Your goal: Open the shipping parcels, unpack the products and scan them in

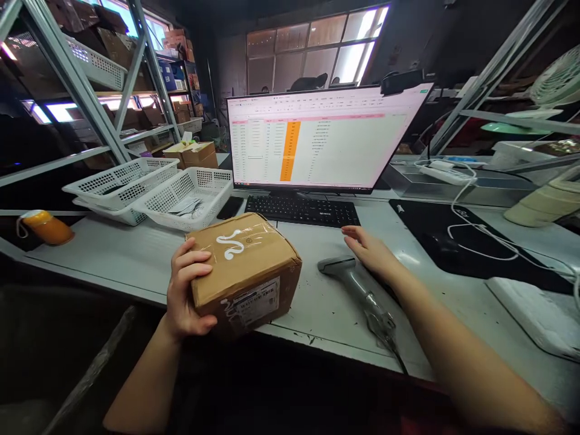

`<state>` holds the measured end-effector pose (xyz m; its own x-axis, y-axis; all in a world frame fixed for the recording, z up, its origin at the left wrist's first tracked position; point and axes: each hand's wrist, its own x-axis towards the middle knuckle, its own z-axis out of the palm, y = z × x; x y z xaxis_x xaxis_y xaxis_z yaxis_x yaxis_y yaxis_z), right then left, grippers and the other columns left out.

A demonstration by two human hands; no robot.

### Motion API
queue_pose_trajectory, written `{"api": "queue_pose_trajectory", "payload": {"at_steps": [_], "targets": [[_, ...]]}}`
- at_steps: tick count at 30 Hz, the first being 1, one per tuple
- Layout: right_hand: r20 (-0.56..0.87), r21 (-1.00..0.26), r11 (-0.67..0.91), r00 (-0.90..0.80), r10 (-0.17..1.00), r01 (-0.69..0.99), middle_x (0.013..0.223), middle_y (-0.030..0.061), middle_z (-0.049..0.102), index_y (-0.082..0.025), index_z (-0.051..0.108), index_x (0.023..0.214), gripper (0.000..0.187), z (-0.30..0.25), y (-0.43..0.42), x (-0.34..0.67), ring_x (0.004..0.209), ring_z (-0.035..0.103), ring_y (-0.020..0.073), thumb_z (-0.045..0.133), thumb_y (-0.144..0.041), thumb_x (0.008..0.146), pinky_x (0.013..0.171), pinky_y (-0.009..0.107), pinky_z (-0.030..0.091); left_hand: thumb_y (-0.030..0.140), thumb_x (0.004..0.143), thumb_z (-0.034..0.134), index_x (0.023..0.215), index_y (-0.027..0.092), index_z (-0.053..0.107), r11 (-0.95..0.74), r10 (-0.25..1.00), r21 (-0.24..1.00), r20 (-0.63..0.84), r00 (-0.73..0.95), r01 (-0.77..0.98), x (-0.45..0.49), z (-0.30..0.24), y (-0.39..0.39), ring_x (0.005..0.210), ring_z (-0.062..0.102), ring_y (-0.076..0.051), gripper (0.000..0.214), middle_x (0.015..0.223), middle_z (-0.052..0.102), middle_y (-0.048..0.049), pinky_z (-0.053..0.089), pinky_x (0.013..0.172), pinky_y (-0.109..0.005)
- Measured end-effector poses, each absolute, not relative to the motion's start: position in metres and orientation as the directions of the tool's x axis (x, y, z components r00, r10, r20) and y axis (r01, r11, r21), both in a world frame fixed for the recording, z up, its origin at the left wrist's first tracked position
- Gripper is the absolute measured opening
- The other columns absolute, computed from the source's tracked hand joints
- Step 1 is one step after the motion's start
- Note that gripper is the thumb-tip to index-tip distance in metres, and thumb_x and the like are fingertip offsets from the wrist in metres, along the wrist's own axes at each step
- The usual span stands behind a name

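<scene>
My left hand (188, 290) grips the near left corner of a taped cardboard box (254, 248), thumb on its front face and fingers over its top. The box rests tilted at the desk's front edge, with a white squiggle on top and a shipping label (256, 302) on the side facing me. My right hand (369, 251) is apart from the box, fingers stretched out near the right end of the black keyboard (301, 210). Just left of and below that hand lies a grey barcode scanner (356, 284), its cable running off the front edge.
Behind the keyboard stands a monitor (344, 148) showing a spreadsheet. White plastic baskets (203, 208) and an orange bottle (48, 228) are at left. A mouse (440, 243) and tangled white cable lie on a black mat (408, 220) at right. Metal shelf posts (75, 72) frame the desk.
</scene>
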<state>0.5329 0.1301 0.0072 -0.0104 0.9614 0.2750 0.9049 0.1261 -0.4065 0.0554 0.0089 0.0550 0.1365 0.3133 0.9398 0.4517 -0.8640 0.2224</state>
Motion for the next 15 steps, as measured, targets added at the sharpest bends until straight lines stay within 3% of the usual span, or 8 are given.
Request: {"api": "queue_pose_trajectory", "payload": {"at_steps": [3,5,7,10,12,15], "targets": [[0.19,-0.585,0.118,-0.006,0.982,0.802,0.133,0.0123,0.073,-0.03,0.06,0.144,0.055,0.011,0.072,0.528,0.12,0.071,0.0328,0.044,-0.057,0.099,0.099,0.048,0.058,0.068,0.084,0.066,0.122,0.028,0.065,-0.879,0.375,0.295,0.913,0.162,0.374,0.04,0.056,0.017,0.14,0.052,-0.036,0.055,0.125,0.068,-0.0099,0.031,0.124,-0.067],[0.072,-0.619,0.025,0.025,0.997,0.785,0.144,0.0147,0.066,-0.028,0.05,0.155,0.072,0.014,0.039,0.519,0.125,0.068,0.0354,0.052,-0.065,0.094,0.098,0.048,0.058,0.067,0.082,0.07,0.123,0.028,0.068,-0.868,0.457,0.414,0.882,0.116,0.275,0.027,0.054,0.026,0.149,0.044,-0.039,0.056,0.138,0.065,-0.0103,0.027,0.127,-0.065],[-0.066,-0.62,-0.099,0.073,0.995,0.778,0.142,0.0191,0.066,-0.022,0.034,0.166,0.093,0.017,0.019,0.507,0.121,0.069,0.038,0.06,-0.068,0.089,0.092,0.047,0.06,0.068,0.076,0.074,0.123,0.028,0.069,-0.813,0.578,0.572,0.815,0.04,0.108,0.015,0.053,0.038,0.153,0.038,-0.041,0.061,0.152,0.057,-0.0095,0.028,0.127,-0.062],[-0.211,-0.646,-0.212,0.096,0.973,0.733,0.096,0.0142,0.079,-0.012,0.016,0.17,0.106,0.022,0.009,0.49,0.094,0.076,0.0362,0.067,-0.057,0.088,0.08,0.044,0.061,0.069,0.072,0.077,0.118,0.027,0.07,-0.698,0.709,0.701,0.705,0.0,-0.147,0.005,0.056,0.055,0.147,0.045,-0.041,0.062,0.158,0.051,-0.0083,0.039,0.122,-0.057],[-0.248,-0.711,-0.239,0.082,0.965,0.661,0.069,0.005,0.073,-0.008,0.01,0.169,0.106,0.023,0.009,0.482,0.074,0.075,0.0323,0.066,-0.047,0.088,0.073,0.043,0.06,0.072,0.074,0.075,0.111,0.026,0.071,-0.646,0.744,0.722,0.668,0.01,-0.249,0.005,0.063,0.065,0.141,0.052,-0.039,0.06,0.151,0.056,-0.01,0.044,0.118,-0.055],[-0.164,-0.827,-0.198,0.111,0.98,0.527,0.063,0.0009,0.067,-0.011,0.013,0.169,0.106,0.026,0.003,0.472,0.064,0.07,0.0286,0.069,-0.043,0.085,0.066,0.042,0.059,0.076,0.075,0.073,0.102,0.025,0.069,-0.584,0.775,0.721,0.631,0.007,-0.373,0.007,0.075,0.078,0.132,0.06,-0.038,0.058,0.135,0.064,-0.0108,0.048,0.115,-0.058]]}}
